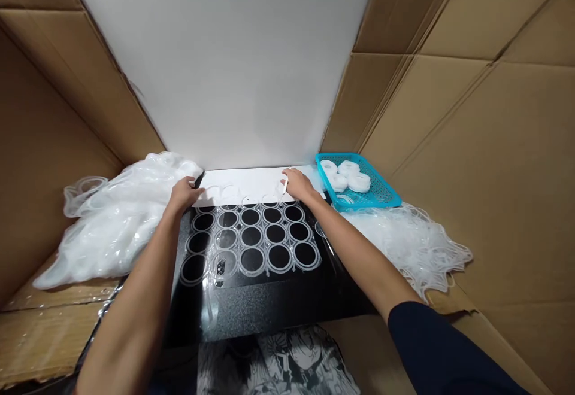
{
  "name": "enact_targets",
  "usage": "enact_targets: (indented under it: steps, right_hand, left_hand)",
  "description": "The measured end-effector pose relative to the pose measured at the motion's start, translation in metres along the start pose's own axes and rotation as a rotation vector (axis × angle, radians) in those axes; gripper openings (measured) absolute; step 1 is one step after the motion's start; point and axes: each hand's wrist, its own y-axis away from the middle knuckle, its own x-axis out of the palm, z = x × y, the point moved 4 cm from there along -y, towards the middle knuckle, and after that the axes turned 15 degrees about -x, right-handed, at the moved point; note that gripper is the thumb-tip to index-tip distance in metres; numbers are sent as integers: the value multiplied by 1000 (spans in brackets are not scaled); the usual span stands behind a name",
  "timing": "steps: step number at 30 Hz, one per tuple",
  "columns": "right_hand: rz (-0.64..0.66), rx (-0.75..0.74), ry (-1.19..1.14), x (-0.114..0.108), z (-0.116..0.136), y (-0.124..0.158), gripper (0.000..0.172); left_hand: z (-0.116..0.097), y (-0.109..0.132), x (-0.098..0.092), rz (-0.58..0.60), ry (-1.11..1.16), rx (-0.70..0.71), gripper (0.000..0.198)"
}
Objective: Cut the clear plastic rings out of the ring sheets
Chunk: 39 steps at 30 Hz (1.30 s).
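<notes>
The right hand (pixel 299 184) pinches a clear ring (pixel 284 186) between thumb and fingers over the white sheet (pixel 251 179), at 1 o'clock of the black board (pixel 269 305). The left hand (pixel 184 194) lies knuckles-up, fingers curled at the sheet's corner, at 11 o'clock; whether it grips I cannot tell. Ring rows (pixel 251 239) cover the board. Plastic bags (pixel 112 215) lie at 9 o'clock, a blue basket (pixel 381 194) of rolls (pixel 348 175) at 2, a ring heap (pixel 413 245) at 3
</notes>
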Motion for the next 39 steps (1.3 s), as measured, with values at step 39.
enact_targets:
  steps: [39]
  right_hand:
    - [-179, 100, 258, -136, -91, 295, 39]
  left_hand:
    - [128, 217, 40, -12, -331, 473, 57]
